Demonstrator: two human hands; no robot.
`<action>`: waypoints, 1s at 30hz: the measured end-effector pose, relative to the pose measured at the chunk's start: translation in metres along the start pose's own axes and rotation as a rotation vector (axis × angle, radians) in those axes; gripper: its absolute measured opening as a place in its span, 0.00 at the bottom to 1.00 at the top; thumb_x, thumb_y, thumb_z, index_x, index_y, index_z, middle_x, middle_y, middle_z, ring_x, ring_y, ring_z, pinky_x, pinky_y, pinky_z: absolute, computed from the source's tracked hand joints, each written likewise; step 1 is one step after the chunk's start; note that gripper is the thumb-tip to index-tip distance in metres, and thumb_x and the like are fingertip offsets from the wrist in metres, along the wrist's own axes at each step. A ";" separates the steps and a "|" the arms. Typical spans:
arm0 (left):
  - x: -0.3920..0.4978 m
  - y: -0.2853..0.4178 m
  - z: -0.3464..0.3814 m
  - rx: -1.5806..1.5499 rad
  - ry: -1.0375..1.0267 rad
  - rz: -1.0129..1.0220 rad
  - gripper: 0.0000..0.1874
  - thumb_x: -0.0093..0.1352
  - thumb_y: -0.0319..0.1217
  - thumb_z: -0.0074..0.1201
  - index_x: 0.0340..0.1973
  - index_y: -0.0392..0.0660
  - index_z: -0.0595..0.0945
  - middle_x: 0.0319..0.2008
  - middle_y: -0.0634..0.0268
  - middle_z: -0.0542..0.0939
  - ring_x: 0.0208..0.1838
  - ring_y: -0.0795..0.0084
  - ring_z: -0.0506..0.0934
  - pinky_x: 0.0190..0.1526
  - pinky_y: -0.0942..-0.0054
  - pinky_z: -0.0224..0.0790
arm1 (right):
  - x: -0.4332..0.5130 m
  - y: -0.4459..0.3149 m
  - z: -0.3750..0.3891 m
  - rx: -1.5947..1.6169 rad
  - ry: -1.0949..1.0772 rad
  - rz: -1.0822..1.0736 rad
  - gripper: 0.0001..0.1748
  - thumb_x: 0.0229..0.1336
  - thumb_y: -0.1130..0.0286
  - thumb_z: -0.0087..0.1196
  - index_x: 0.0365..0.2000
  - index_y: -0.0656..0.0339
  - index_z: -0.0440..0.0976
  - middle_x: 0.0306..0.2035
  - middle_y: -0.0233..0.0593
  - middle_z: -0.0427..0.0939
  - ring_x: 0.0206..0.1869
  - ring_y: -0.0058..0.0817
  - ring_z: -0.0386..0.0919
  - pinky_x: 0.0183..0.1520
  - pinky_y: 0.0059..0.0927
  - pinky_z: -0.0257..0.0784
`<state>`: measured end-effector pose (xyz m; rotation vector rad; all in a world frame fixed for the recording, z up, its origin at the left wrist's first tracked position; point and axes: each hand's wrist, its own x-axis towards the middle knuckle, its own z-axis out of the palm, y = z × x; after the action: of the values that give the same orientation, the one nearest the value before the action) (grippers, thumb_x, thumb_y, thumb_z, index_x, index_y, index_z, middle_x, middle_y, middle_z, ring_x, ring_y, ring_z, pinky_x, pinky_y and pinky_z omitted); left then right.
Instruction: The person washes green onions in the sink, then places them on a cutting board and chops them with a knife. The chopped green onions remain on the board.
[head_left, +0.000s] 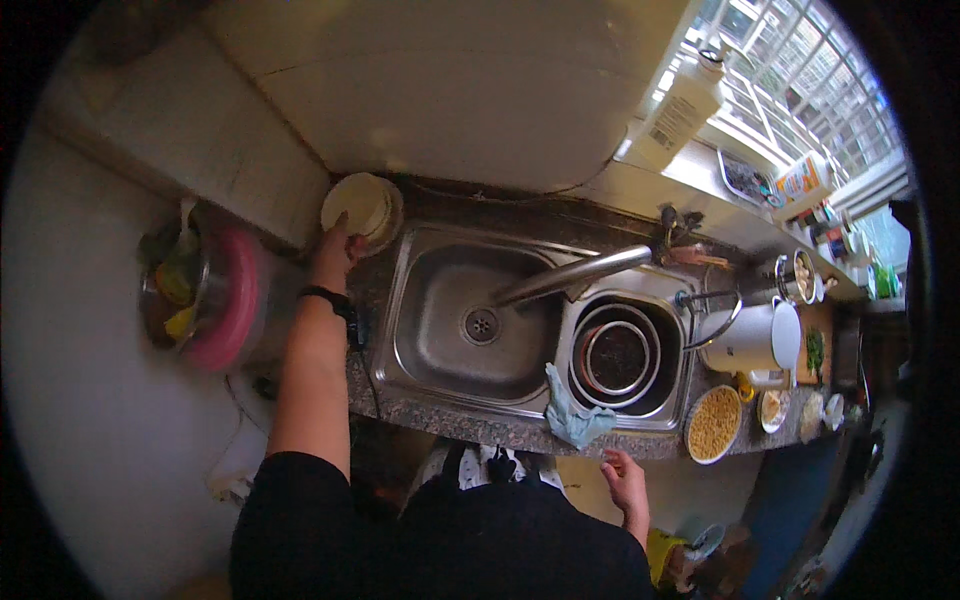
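Note:
My left hand (339, 249) reaches to the back left corner of the counter. Its fingers are on the near rim of a pale round dish (358, 204), which seems to rest on or against another pale round piece (391, 223). My right hand (626, 486) hangs low in front of the counter edge, fingers loosely bent and apart, holding nothing. Near it a light blue cloth (576, 418) drapes over the sink's front rim. Between the hands lies the left steel sink basin (442, 330). Round nested vessels (616, 360) sit in the right basin.
A steel faucet (577, 274) reaches over the left basin. To the right stand a white cylindrical container (742, 337) and a bowl of yellowish kernels (714, 425). A pink basin (225, 300) is at far left. A large bottle (675, 116) stands by the barred window.

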<state>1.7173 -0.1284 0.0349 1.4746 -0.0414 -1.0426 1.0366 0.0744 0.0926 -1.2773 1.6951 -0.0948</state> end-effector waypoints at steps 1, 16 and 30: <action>0.014 -0.004 -0.008 0.017 -0.007 -0.047 0.17 0.72 0.44 0.56 0.45 0.43 0.77 0.24 0.63 0.78 0.19 0.79 0.70 0.15 0.84 0.54 | -0.004 0.002 0.005 0.002 0.009 -0.006 0.20 0.58 0.71 0.61 0.51 0.61 0.76 0.40 0.47 0.84 0.43 0.38 0.84 0.47 0.35 0.77; 0.018 0.009 -0.007 0.584 0.043 0.213 0.19 0.74 0.40 0.42 0.34 0.40 0.82 0.24 0.60 0.82 0.21 0.70 0.77 0.22 0.73 0.67 | 0.022 -0.019 -0.007 -0.073 -0.018 -0.097 0.19 0.60 0.71 0.60 0.52 0.61 0.75 0.40 0.48 0.83 0.41 0.35 0.83 0.45 0.33 0.77; -0.122 -0.028 -0.004 1.220 0.409 1.265 0.19 0.72 0.39 0.48 0.44 0.35 0.82 0.28 0.41 0.81 0.32 0.46 0.82 0.33 0.52 0.72 | 0.077 -0.055 -0.036 -0.330 -0.075 -0.406 0.19 0.58 0.67 0.60 0.50 0.61 0.75 0.43 0.53 0.80 0.48 0.50 0.79 0.50 0.46 0.74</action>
<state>1.6330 -0.0475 0.0799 2.1186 -1.3141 0.4871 1.0503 -0.0258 0.0934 -1.8388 1.4040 -0.0058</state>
